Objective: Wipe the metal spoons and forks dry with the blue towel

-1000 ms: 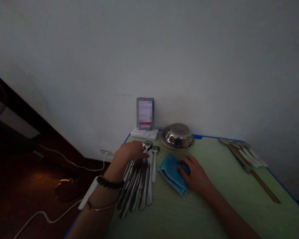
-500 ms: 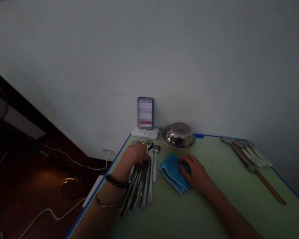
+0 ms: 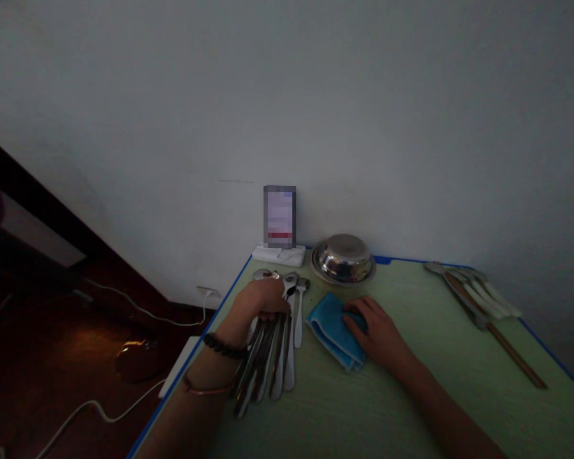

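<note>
My left hand (image 3: 264,297) lies across a bundle of metal spoons (image 3: 276,376), its fingers curled down around their necks. Several bowls of the spoons show beyond the knuckles, and the handles fan out toward me below the wrist. How many the fingers grip is hidden. At the bundle's right edge lies a smaller spoon (image 3: 300,315). My right hand (image 3: 370,328) is closed on the right side of a folded blue cloth (image 3: 332,328), which rests on the table.
Beyond the cloth, a metal bowl (image 3: 344,255) sits upside down by the wall. A phone with a blurred screen (image 3: 280,217) stands in a white holder (image 3: 278,256). Spatulas and ladle-like utensils with pale handles (image 3: 490,296), plus wooden chopsticks (image 3: 516,357), lie right on the green table (image 3: 344,414).
The spoon heads by my left fingertips have shifted slightly right, and the fingers have moved a little among them. My right hand and the cloth stay almost where they were.
</note>
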`<move>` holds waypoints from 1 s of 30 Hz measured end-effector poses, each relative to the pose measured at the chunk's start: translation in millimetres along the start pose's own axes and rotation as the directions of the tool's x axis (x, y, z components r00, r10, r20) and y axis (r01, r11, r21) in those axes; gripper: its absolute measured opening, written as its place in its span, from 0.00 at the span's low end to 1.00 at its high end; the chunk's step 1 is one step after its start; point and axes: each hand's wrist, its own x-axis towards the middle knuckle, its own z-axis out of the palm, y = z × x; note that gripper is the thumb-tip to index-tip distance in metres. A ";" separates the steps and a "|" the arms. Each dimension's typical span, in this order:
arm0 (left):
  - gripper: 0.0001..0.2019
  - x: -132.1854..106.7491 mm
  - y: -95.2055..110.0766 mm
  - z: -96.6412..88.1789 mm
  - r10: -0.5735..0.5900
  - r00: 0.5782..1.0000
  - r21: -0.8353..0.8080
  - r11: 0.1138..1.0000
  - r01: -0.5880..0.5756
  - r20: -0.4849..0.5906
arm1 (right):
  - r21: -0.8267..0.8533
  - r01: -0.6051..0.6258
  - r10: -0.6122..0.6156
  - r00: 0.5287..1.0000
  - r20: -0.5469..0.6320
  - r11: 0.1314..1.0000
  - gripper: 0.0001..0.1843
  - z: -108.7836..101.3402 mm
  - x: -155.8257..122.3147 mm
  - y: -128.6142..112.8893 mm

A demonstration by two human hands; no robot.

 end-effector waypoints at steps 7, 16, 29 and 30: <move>0.15 -17.2 -8.4 -11.6 0.020 1.000 -0.042 0.999 -0.021 -0.022 | 0.003 -0.010 0.010 1.000 0.001 1.000 0.09 1.5 -0.9 0.3; 0.12 -28.3 -38.7 -24.7 0.031 0.997 -0.071 0.997 -0.037 -0.075 | 0.008 -0.006 0.006 1.000 -0.004 1.000 0.08 0.0 -0.2 -0.7; 0.15 -19.6 -40.6 -22.0 -0.018 0.997 -0.139 0.990 0.007 -0.079 | 0.000 -0.005 0.005 1.000 0.001 1.000 0.09 2.4 -1.1 1.2; 0.15 -20.0 -44.9 -23.8 -0.046 0.992 -0.136 0.990 0.030 -0.117 | 0.001 -0.004 0.004 1.000 -0.001 1.000 0.09 2.4 -1.0 1.1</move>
